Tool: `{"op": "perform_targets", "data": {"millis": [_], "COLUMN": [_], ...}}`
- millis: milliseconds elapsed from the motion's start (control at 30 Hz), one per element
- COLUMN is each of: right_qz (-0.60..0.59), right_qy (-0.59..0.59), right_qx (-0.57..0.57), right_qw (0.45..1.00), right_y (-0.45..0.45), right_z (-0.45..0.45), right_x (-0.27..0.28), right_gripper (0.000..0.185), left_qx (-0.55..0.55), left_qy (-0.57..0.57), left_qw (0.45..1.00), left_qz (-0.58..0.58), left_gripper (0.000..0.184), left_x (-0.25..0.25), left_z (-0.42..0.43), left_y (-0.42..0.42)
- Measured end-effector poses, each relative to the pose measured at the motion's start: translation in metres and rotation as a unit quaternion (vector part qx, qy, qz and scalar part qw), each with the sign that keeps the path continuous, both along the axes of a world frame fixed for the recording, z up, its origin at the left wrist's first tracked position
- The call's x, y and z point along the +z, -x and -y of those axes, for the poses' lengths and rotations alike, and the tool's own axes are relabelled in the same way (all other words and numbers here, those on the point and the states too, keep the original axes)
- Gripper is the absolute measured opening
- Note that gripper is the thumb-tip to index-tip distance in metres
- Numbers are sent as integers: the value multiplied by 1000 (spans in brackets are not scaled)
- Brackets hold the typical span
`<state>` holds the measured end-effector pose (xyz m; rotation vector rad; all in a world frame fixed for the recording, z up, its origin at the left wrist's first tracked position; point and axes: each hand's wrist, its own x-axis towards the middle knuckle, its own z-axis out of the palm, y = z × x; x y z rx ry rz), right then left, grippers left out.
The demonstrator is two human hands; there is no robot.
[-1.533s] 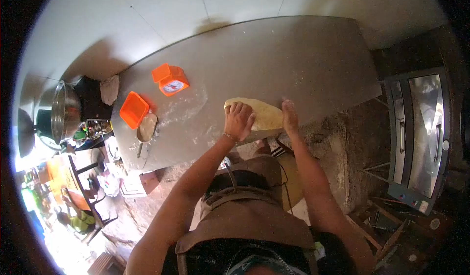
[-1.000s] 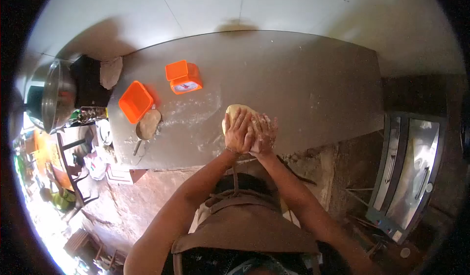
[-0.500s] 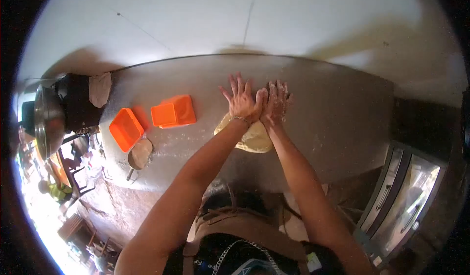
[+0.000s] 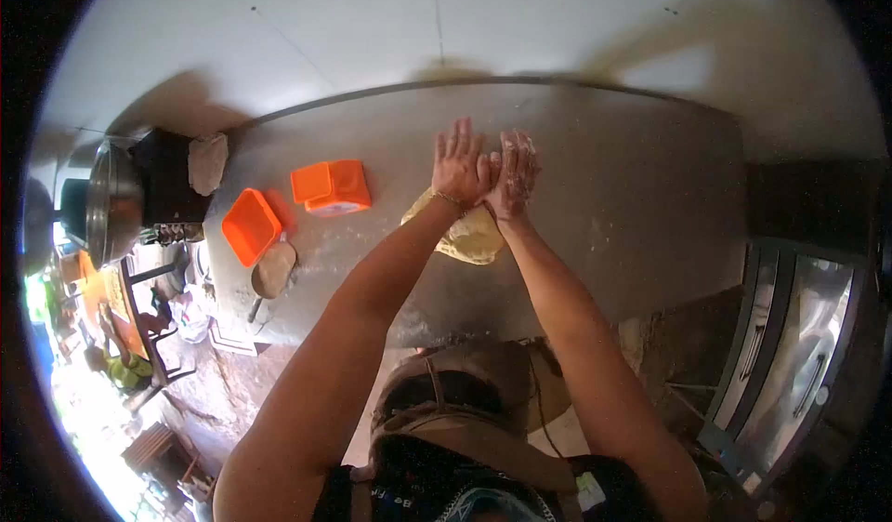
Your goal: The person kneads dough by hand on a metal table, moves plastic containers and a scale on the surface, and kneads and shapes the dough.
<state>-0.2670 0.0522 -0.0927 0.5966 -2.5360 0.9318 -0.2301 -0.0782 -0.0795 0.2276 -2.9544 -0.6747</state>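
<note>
Your counter [image 4: 641, 243] bears the dough [image 4: 471, 241] directly before you, under your wrists, probably for leverage; your left hand [image 4: 459, 167] and right hand [image 4: 512, 176] stretch open, side by side, heels at its far edge, seemingly to share pressure.

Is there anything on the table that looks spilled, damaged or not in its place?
Small white specks lie loose on the table, right of the dough. They look like spilled powder because they are outside any container, though they may be ordinary dusting. Nothing looks clearly damaged.
</note>
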Motion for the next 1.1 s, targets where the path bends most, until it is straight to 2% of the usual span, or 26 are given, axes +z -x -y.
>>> {"op": "perform_targets", "data": {"millis": [67,100,167,200,233,300,333,400,433,533,567,600,667,733,800,833,900,933,1000,1100], "right_qz": [-39,-41,-16,-8,-8,53,54,33,28,33,102,173,184,211,126,132,68,100,97,107], "right_qy": [-16,-14,-36,-54,-55,-167,-168,-51,-51,-79,-104,-128,-109,-92,1,-5,-182,-176,-158,-142], "right_qx": [9,4,35,45,44,70,62,73,68,71,61,49,-1,-44,-10,-1,64,35,49,31], "right_qw": [999,999,999,997,998,982,982,995,996,994,988,975,977,972,992,991,979,979,981,984], "right_y": [-40,-62,-106,-130,-158,-208,-233,-271,-282,-323,-327,-324,-309,-289,-251,-255,-260,-267,-251,-214], "right_z": [-16,-25,-39,-45,-51,-63,-70,-83,-87,-97,-98,-99,-79,-48,-19,-24,-34,-47,-56,-60], "right_x": [11,12,11,11,5,-11,-15,-8,-2,31,37,43,58,62,57,57,42,1,6,8], "right_gripper": [52,52,59,67,67,69,69,63,63,55,51,47,46,44,45,45,47,56,57,60], "left_qx": [-106,-110,-151,-156,-157,-174,-181,-198,-202,-256,-259,-271,-165,-46,-57,-47,-124,-126,-94,-98], "left_qy": [8,11,122,100,98,50,48,75,76,-46,-43,-156,-293,-319,-231,-236,-50,-54,-44,-89], "left_qw": [994,993,979,981,981,982,981,977,976,965,964,947,929,938,971,971,990,989,994,991], "left_qz": [-31,-33,-67,-58,-59,-51,-51,35,29,-32,-41,74,156,131,8,11,55,61,33,2], "left_gripper": [69,69,75,78,78,84,84,88,88,82,82,77,70,67,82,82,103,103,116,118], "left_x": [20,23,28,28,24,21,26,37,41,51,49,41,37,29,9,5,11,16,20,4], "left_z": [-12,-18,-30,-33,-36,-42,-48,-60,-60,-55,-34,-3,26,37,31,14,-23,-33,-50,-48], "left_y": [-34,-55,-98,-119,-145,-192,-218,-261,-272,-315,-312,-309,-286,-244,-207,-222,-252,-263,-267,-216]}}
